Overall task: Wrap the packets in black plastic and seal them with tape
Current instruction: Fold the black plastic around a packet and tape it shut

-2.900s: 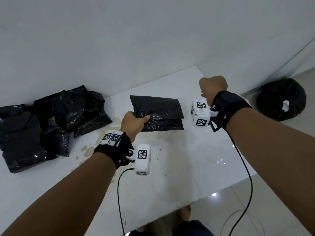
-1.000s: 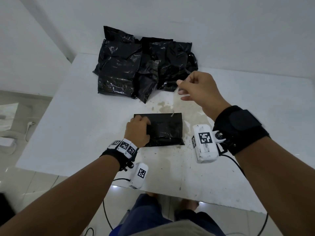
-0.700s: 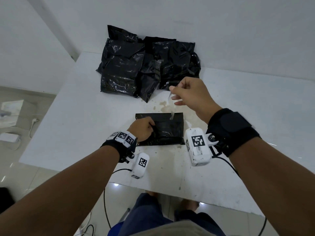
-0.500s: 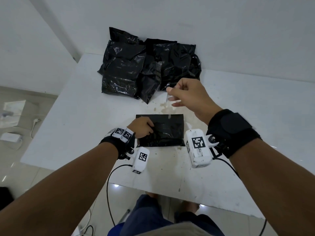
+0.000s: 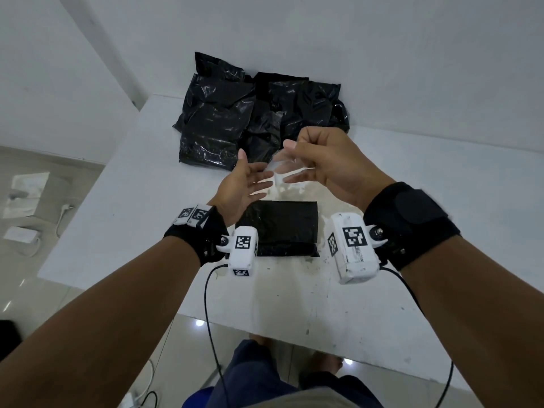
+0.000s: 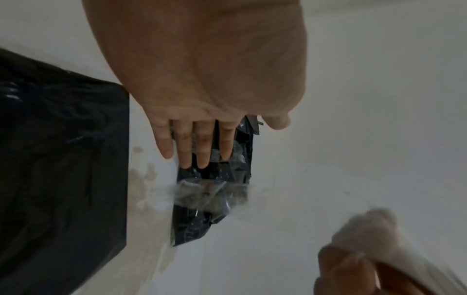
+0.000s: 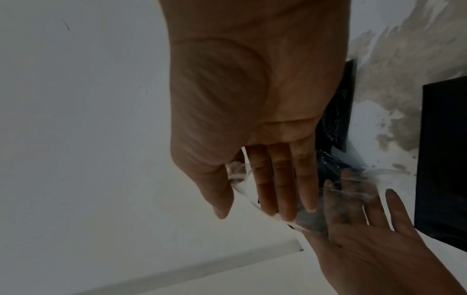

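A flat packet wrapped in black plastic (image 5: 279,228) lies on the white table (image 5: 123,219), below both hands and free of them; it also shows as the packet (image 6: 63,159) (image 7: 444,149) in the wrist views. My right hand (image 5: 290,160) hovers above it and pinches one end of a clear tape strip (image 5: 276,169) between thumb and fingers. The tape strip (image 7: 353,185) stretches toward my left hand (image 5: 256,169), which is raised with straight, spread fingers (image 6: 197,143) at the strip's free end. Whether they touch the tape (image 6: 209,195) is unclear.
A pile of black plastic bags (image 5: 259,119) lies at the table's far edge against the white wall. The tabletop around the packet is stained (image 5: 294,187). Cables hang from both wrists. The near table edge (image 5: 265,328) is close to my legs.
My left hand has let go of the packet and risen, fingers spread, to the tape. The right hand still holds the strip, now a little lower and nearer the left.
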The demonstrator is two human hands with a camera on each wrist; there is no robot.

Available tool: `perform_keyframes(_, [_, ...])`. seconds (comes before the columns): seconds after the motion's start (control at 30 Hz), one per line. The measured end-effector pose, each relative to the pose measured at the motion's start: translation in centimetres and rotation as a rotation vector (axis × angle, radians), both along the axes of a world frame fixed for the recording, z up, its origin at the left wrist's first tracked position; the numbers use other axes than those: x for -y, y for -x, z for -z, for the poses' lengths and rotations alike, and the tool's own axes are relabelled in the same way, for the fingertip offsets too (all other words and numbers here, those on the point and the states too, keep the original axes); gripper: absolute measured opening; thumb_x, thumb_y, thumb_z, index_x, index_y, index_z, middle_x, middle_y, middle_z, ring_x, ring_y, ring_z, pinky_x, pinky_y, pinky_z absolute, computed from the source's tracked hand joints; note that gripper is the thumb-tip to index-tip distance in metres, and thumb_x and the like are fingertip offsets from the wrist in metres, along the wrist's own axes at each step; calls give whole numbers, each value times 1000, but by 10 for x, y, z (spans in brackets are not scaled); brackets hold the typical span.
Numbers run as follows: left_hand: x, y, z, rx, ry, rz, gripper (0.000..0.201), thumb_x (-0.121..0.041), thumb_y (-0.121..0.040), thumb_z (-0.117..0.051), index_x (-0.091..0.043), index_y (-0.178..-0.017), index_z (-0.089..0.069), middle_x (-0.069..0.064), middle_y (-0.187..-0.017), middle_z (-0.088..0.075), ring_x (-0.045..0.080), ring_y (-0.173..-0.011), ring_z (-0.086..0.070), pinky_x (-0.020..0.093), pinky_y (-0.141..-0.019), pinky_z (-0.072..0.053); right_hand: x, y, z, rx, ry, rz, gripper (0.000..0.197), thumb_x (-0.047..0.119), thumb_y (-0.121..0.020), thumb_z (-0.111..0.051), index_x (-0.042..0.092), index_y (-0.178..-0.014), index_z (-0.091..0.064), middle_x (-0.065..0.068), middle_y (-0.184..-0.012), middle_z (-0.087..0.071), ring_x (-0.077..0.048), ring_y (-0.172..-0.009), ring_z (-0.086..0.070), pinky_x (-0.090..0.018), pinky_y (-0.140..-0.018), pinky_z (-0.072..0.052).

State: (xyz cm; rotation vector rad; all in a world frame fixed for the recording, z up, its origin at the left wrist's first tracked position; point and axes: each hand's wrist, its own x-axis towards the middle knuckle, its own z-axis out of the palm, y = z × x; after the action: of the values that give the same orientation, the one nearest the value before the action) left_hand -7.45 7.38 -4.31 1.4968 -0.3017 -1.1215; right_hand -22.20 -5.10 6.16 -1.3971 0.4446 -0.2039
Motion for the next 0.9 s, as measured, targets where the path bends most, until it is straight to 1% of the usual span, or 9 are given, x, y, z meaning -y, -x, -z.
perform_keyframes(0.17, [5, 12, -5, 9, 121, 84, 87, -69, -95, -16, -1, -137, -51, 21, -133, -60, 33, -122, -59, 50, -110, -39, -2, -1, 1, 31, -35, -54, 30, 14, -94, -63, 12, -69, -47, -40, -112, -60, -28, -86, -71, -38, -70, -58])
perform_keyframes(0.23, [2, 14, -6, 29, 142, 90, 93, -68, -93, -21, 12, -132, -49, 32, -119, -60, 30, -98, -66, 44, -100, -48, 0, 0, 1, 38, -62, -53, 29, 14, -94, -62, 12, -70, -47, -35, -109, -64, -29, -86, -70, -38, -71, -59])
perform_keyframes(0.3, [-2, 12, -3, 39, 177, 93, 85, -62, -96, -25, 16, -115, -54, 24, -89, -56, 21, -75, -59, 33, -84, -52, 3, 1, 2, 37, -76, -47, 28, 15, -95, -61, 13, -70, -47, -24, -100, -71, -27, -83, -72, -40, -74, -60])
perform_keyframes(0.37, [-8, 12, -3, 36, 178, 120, 61, -54, -99, -34, 2, -94, -57, 9, -76, -52, 17, -69, -56, 29, -73, -51, 6, 2, 2, 37, -82, -35, 27, 15, -96, -60, 12, -71, -47, -18, -96, -73, -25, -80, -72, -43, -76, -58])
perform_keyframes(0.43, [-15, 12, -5, 10, 157, 135, 48, -46, -99, -43, -8, -74, -55, 6, -76, -54, 14, -64, -56, 24, -63, -49, 8, 3, 2, 41, -83, -28, 27, 15, -96, -59, 12, -73, -47, -18, -97, -73, -24, -80, -72, -43, -76, -59])
perform_keyframes(0.5, [-21, 11, -5, -9, 148, 141, 43, -38, -98, -49, -15, -62, -56, 7, -75, -59, 16, -62, -55, 24, -61, -48, 10, 4, 2, 46, -93, -19, 27, 15, -97, -58, 12, -72, -47, -19, -96, -73, -24, -80, -73, -41, -74, -59])
perform_keyframes(0.7, [-47, -2, 2, 14, 101, 135, 17, -24, -85, -61, -16, -71, -60, 5, -76, -66, 13, -66, -56, 24, -68, -51, 16, 11, 8, 36, -151, 35, 28, 14, -97, -58, 13, -72, -45, -18, -95, -73, -23, -80, -73, -35, -66, -60])
perform_keyframes(0.8, [-62, -9, 5, 43, 86, 71, 16, -10, -84, -70, -13, -73, -59, 4, -74, -64, 14, -69, -58, 23, -70, -50, 18, 20, 23, -20, -151, 88, 29, 16, -97, -59, 14, -70, -46, -17, -94, -72, -24, -78, -72, -35, -67, -60])
perform_keyframes(0.9, [-74, -14, 10, 109, 5, 10, 16, -3, -89, -63, -8, -76, -58, -2, -65, -65, 10, -60, -57, 22, -71, -51, 17, 32, 45, -116, -157, 140, 28, 17, -96, -61, 14, -72, -48, -17, -93, -73, -25, -78, -72, -35, -67, -60])
